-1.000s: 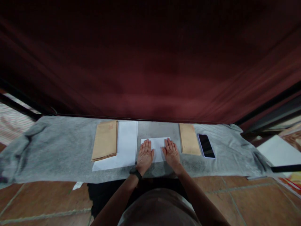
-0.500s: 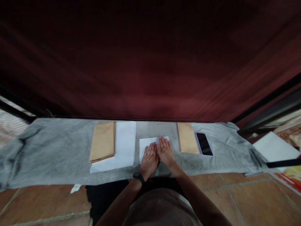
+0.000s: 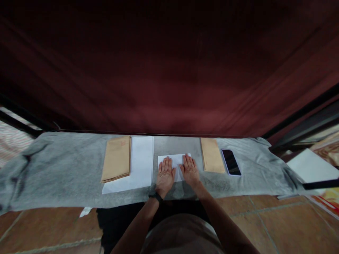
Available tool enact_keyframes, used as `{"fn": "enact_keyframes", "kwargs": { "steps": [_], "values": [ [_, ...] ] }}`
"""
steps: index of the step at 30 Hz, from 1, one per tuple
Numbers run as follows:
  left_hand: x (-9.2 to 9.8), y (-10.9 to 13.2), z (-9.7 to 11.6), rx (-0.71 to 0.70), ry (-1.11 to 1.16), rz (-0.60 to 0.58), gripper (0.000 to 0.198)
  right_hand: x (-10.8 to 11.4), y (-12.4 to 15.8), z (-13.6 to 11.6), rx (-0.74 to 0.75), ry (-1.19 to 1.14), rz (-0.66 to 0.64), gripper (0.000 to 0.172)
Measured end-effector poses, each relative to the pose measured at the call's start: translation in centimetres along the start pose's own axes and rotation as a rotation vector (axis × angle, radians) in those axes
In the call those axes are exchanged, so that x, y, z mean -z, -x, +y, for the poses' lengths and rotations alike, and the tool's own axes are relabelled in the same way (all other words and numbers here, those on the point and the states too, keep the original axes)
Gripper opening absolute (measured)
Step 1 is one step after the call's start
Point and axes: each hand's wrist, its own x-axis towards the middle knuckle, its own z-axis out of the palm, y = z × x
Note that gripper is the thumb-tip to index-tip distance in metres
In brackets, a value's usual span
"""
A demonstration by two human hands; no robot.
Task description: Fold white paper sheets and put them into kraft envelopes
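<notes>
Paper: the small white paper (image 3: 177,159) lies flat on the grey cloth (image 3: 71,165), under the fingers of both hands and showing between them.
Left hand: this hand (image 3: 165,176) rests palm down on the paper's left part, its four fingers straight and close together, thumb spread toward the other thumb; nothing is gripped.
Right hand: this one (image 3: 190,172) lies the same way on the right part, fingers flat, thumb angled inward, also gripping nothing.
Change: half a second ago the hands met near the paper's middle; now a gap separates them, which reads as an outward smoothing or pressing stroke.
Paper's lie: the far edge runs crosswise just beyond the fingertips, rising slightly to the right; the long axis seems to run left to right, though the near edge is partly covered.
Thumb gap: faint lines show there; fold or shadow, I cannot tell.
Left of the fingers: white sheets (image 3: 141,160), with a brown stack (image 3: 116,158) on top of them.
Right of the fingers: a brown packet (image 3: 212,155) near, then a phone (image 3: 231,162) just beside it.
</notes>
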Motion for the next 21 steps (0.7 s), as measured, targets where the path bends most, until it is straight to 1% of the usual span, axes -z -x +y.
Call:
{"fn": "enact_keyframes", "kwargs": {
  "steps": [5,9,13,15,17,20,21],
  "values": [
    [0.1,-0.9,-0.3,0.084,-0.017,-0.017,0.062,0.1,1.8,0.4,-0.047,0.036,0.064,0.059],
    [0.2,-1.8,-0.6,0.141,0.002,-0.001,0.063,0.8,3.2,0.7,-0.067,0.074,0.040,0.060],
    [0.4,-2.2,-0.8,0.146,0.053,0.054,0.061,1.3,3.9,0.7,-0.087,0.095,0.027,0.059],
    [0.6,-1.6,-0.4,0.119,0.074,0.079,0.060,1.4,4.0,0.7,-0.093,0.097,0.028,0.059],
    [0.9,-0.3,0.5,0.042,0.089,0.077,0.057,1.4,3.9,0.7,-0.097,0.095,0.029,0.059],
    [1.3,2.5,2.2,-0.145,0.100,0.016,0.052,1.5,3.9,0.6,-0.103,0.078,0.037,0.057],
    [1.5,3.4,2.6,-0.155,0.097,0.004,0.051,1.6,3.8,0.5,-0.109,0.067,0.040,0.056]
  ]
}}
